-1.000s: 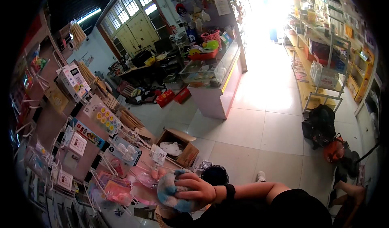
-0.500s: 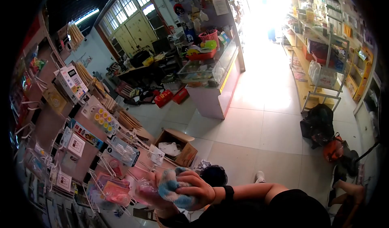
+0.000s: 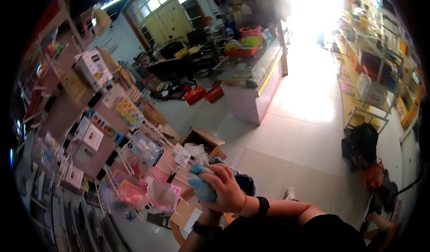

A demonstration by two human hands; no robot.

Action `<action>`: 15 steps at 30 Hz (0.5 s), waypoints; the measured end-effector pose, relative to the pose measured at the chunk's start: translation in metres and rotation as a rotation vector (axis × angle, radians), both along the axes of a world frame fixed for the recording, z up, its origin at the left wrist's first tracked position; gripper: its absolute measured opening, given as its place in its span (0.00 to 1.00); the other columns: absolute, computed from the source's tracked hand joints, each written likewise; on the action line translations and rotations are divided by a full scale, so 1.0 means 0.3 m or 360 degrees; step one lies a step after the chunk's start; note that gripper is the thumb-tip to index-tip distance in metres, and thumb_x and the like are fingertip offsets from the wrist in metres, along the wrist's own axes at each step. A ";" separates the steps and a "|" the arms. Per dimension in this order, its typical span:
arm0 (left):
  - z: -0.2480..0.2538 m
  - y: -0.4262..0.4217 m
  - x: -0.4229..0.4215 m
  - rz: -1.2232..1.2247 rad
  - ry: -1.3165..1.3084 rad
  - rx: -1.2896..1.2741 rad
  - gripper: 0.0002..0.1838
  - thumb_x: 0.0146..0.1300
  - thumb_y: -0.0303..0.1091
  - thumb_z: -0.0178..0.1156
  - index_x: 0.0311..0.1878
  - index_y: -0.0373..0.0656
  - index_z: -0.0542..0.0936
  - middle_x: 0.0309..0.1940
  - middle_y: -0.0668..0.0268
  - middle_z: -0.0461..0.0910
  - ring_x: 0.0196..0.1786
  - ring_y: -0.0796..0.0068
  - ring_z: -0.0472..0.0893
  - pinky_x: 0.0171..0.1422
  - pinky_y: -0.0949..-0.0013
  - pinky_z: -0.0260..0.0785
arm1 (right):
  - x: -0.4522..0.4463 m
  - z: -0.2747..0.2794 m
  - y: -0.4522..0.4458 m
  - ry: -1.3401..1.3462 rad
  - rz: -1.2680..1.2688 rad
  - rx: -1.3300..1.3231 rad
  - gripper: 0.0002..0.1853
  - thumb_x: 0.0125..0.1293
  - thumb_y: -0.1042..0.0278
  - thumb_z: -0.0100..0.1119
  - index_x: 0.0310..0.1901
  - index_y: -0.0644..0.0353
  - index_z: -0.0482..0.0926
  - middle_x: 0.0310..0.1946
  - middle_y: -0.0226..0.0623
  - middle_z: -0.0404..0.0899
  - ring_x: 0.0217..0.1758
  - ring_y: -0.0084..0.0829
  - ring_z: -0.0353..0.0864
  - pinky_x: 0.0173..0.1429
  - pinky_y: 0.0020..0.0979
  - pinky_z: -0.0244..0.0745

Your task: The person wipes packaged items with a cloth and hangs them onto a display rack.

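A blue and white striped cloth (image 3: 202, 185) is bunched up in my right hand (image 3: 229, 190), whose fingers are wrapped over it. My left hand (image 3: 210, 216) is just below, mostly covered by the right hand and the cloth; its fingers are hidden. To the left of both hands, a pink-edged clear packet (image 3: 166, 195) hangs from a display hook. Beside it hang other pink and clear packets (image 3: 130, 191). A small white card (image 3: 181, 155) on a hook is just above and left of the cloth.
A pink display board (image 3: 67, 131) with wire hooks and hanging goods runs along my left. Beyond my hands stand an open cardboard box (image 3: 210, 142) and a dark bin (image 3: 245, 184). A glass counter (image 3: 251, 86) is farther off. Bags (image 3: 362, 146) lie by the right-hand shelves.
Both hands have moved slightly up and right, away from the pink packets. The left hand no longer shows at the pink packet and is now under the cloth. The view has shifted left.
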State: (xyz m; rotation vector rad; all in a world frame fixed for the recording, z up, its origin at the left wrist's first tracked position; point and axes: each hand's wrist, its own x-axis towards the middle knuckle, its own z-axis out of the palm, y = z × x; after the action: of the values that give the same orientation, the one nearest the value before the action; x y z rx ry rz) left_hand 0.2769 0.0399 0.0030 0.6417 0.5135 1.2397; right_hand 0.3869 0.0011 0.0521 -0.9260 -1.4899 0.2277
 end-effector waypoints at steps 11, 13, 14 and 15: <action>-0.156 0.071 -0.331 0.0415 -0.0411 -0.0111 0.26 0.66 0.63 0.44 0.44 0.47 0.72 0.34 0.66 0.76 0.39 0.69 0.78 0.47 0.63 0.72 | 0.086 -0.286 0.129 -0.0678 0.0079 -0.0626 0.28 0.42 0.65 0.70 0.49 0.60 0.73 0.46 0.49 0.73 0.53 0.51 0.70 0.55 0.44 0.70; -0.149 0.105 -0.440 0.0948 -0.0098 -0.0136 0.24 0.68 0.61 0.45 0.43 0.47 0.72 0.34 0.67 0.76 0.39 0.71 0.77 0.48 0.65 0.72 | 0.173 -0.388 0.148 -0.0503 0.0038 -0.0940 0.23 0.44 0.68 0.67 0.45 0.62 0.74 0.40 0.52 0.75 0.44 0.52 0.75 0.50 0.43 0.72; -0.191 0.141 -0.498 0.1206 0.0080 -0.0048 0.22 0.69 0.58 0.46 0.42 0.47 0.72 0.35 0.67 0.76 0.39 0.71 0.77 0.48 0.66 0.72 | 0.225 -0.441 0.153 -0.0493 -0.0009 -0.0996 0.21 0.45 0.68 0.66 0.43 0.63 0.74 0.36 0.51 0.77 0.40 0.51 0.77 0.46 0.42 0.73; -0.219 0.159 -0.551 0.1339 0.0211 -0.0070 0.18 0.69 0.53 0.50 0.43 0.47 0.72 0.36 0.70 0.75 0.39 0.73 0.76 0.49 0.66 0.72 | 0.272 -0.474 0.144 -0.0377 -0.0021 -0.1034 0.21 0.47 0.67 0.67 0.43 0.64 0.74 0.35 0.50 0.78 0.39 0.50 0.78 0.45 0.40 0.74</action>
State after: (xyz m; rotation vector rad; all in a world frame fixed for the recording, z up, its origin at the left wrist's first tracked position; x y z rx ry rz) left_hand 0.1115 0.0877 -0.0626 0.4766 0.9758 1.9710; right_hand 0.4685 0.0445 -0.0900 -1.5193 -1.6563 0.6347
